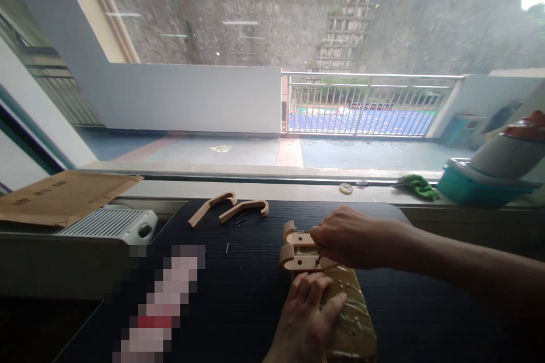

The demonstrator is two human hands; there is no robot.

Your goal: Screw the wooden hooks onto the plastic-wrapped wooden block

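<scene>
I'm looking into a room, though workshop or classroom I can't tell: a black wood-grained table (251, 317) stands by a wide glass window (239, 23), giving onto a blue-grey painted walkway (255, 153) with a silvery metal railing (363, 105).

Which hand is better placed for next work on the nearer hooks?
Probably the right hand: it is at the nearer wooden hooks, while the left hand rests on the taped block.

Green cloth (419, 187) on windowsill (298, 190), brown envelope (68, 195), metal railing (369, 105) outside
</scene>
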